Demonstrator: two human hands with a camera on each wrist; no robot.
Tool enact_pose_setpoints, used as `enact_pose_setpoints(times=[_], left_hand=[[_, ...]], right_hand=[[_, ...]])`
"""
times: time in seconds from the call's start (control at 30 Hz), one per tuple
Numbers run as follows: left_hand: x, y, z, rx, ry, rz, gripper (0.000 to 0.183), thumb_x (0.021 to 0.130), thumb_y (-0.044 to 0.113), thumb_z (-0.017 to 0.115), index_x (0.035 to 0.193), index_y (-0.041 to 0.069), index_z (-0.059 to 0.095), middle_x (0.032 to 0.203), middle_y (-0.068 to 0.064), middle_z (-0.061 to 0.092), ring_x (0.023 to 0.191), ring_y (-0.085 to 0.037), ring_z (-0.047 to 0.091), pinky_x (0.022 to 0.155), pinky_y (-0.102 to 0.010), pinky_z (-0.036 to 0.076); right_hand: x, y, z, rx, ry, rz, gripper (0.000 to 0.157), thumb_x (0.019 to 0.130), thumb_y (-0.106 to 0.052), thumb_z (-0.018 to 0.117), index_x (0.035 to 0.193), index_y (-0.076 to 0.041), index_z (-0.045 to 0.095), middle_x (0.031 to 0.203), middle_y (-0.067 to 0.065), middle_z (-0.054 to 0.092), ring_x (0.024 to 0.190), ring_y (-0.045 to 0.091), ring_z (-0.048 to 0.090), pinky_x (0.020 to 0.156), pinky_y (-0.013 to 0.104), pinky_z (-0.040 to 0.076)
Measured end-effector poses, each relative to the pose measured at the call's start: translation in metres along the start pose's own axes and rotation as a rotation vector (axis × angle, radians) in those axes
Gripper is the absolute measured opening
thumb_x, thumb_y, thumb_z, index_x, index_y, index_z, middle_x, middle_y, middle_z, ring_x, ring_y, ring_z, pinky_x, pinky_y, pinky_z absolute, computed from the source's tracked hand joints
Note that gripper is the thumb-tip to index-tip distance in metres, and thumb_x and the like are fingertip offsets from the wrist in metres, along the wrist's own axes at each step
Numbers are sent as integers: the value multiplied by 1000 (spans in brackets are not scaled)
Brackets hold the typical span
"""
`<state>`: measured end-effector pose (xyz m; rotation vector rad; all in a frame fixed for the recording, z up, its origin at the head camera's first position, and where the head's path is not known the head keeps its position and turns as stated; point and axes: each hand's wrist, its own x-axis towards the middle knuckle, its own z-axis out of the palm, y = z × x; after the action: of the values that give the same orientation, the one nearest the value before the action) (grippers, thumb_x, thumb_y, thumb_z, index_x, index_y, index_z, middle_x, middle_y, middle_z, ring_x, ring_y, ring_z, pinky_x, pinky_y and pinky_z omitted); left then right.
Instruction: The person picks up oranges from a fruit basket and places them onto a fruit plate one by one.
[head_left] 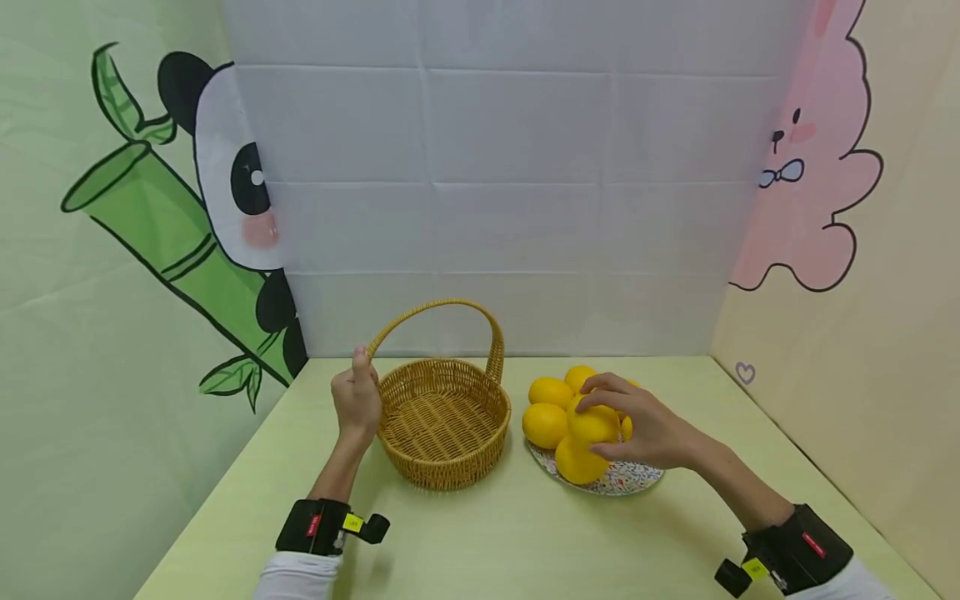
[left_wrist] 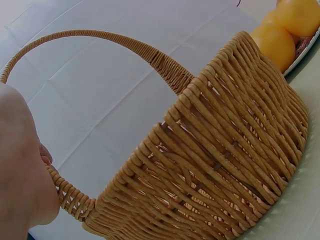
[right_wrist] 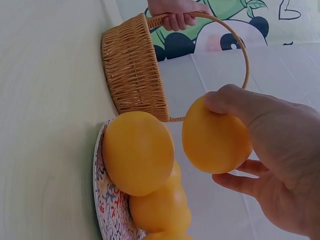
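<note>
On the left of the table stands a round wicker basket [head_left: 444,467] with a tall arched handle [head_left: 438,305]; its bare woven bottom shows in the head view. My left hand [head_left: 357,398] grips the left foot of that handle. Over to the right, a speckled, patterned plate [head_left: 626,479] bears several yellow-orange oranges [head_left: 545,425]. My right hand [head_left: 651,423] holds one orange [right_wrist: 216,137] between thumb and fingers. In the right wrist view this orange is above the plate, apart from the large orange [right_wrist: 138,152] beside it. Part of the pile is hidden behind the right hand.
The pale table [head_left: 450,550] meets a white creased backdrop [head_left: 510,217] at its far edge. Side panels carry a drawn panda with bamboo [head_left: 165,225] and a pink animal [head_left: 806,208]. Basket and plate stand close side by side.
</note>
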<state>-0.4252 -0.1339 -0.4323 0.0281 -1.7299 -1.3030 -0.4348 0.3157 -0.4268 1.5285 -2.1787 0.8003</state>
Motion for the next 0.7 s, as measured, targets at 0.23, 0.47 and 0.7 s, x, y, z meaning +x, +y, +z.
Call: enact_pose_setpoints(times=[0.23,0.47,0.7], left_hand=[[0,2,1,9,14,3,69,108,52,39,49,17,40,44,13,31,44,-9,26,45,-27,25],[-1,3,1,5,7,1,69,108,52,40,48,16,40,45,13,31,44,-9,26,44,-27,24],[1,0,1,5,5,13,69,108,50,40,48,16,40,44,15,31,43,-9,26,42,-25,21]], right_hand=[[-23,6,-10,-24,-37,38,48,75,-15,91,118,-14,68,135,11,55,126,25,49,98,49,52],[-43,9,-10,-71,-94,100,47,73,-11,90,115,-17,70,139,9,53,127,32,51,95,53,52],[-50,10,-9,-98,-134,134,46,73,-11,90,114,-18,71,139,9,53,126,34,51,94,53,53]])
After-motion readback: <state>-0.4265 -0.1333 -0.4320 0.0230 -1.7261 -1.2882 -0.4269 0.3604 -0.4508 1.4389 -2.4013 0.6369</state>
